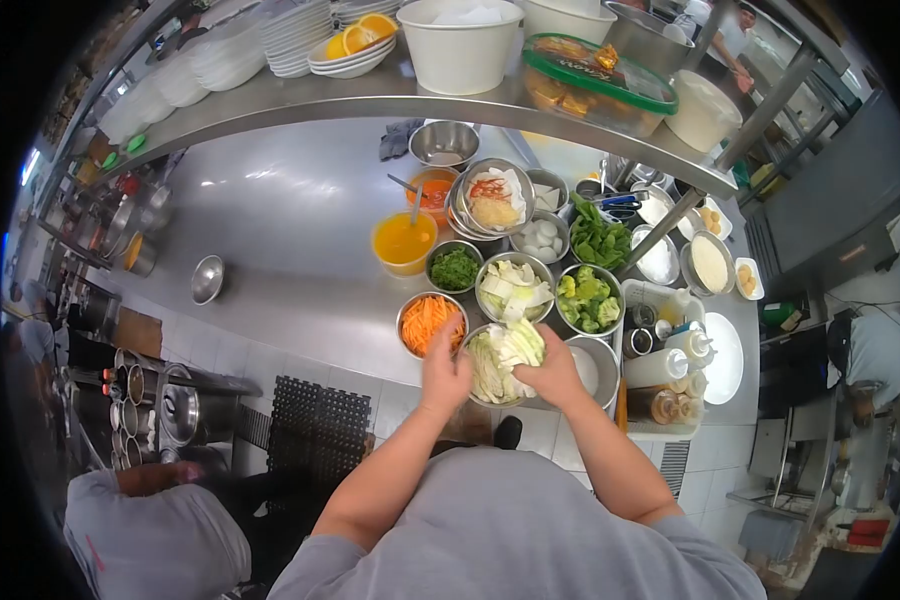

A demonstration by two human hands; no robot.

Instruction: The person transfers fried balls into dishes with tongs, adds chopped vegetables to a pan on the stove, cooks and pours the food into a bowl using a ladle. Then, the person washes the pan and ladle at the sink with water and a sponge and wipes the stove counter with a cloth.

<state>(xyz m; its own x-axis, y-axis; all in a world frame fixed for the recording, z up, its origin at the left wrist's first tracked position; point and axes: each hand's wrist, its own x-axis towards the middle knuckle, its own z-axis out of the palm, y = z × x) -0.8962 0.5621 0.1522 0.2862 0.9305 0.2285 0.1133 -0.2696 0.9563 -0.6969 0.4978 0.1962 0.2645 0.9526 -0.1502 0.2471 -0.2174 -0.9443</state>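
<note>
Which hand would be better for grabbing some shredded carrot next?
Probably the left hand: it looks open, close beside the shredded carrot, while the right hand is farther off, holding cabbage.

The tabletop is smooth brushed metal with glossy highlights at upper left. The small bowl at left is shiny metal. Along the top, the shelf is satin metal, and the tub lid is glossy green plastic. The squeeze bottles at right are smooth plastic. Grey shirt at bottom: matt cloth. The floor mat, lower left, looks matt and studded.
</note>
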